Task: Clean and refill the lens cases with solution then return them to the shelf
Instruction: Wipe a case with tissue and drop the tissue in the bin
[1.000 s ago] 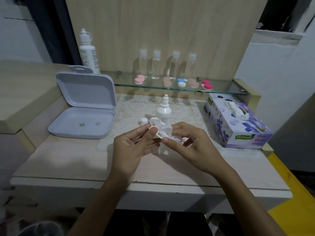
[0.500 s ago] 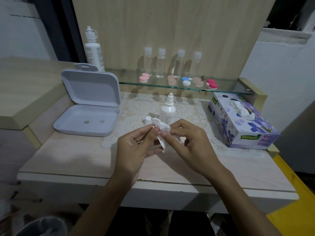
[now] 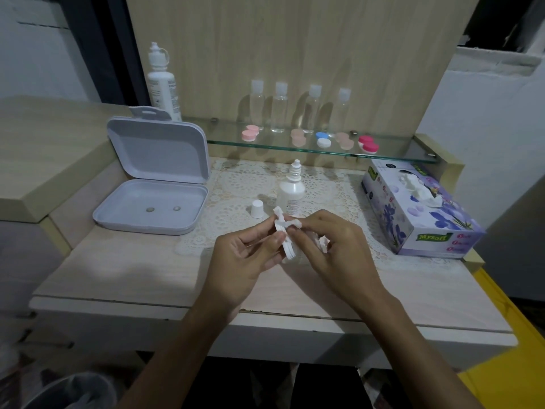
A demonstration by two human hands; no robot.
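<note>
Holding lens case and tissue: both hands.

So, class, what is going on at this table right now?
A person is wiping a white lens case with a crumpled white tissue. The left hand holds the case; the right hand pinches the tissue against it. An uncapped white solution bottle stands behind, its cap beside it.

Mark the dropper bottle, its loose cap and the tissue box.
dropper bottle (image 3: 291,192), head view, on its white body.
loose cap (image 3: 257,208), head view, on its side wall.
tissue box (image 3: 424,222), head view, on its flowered side.
</note>
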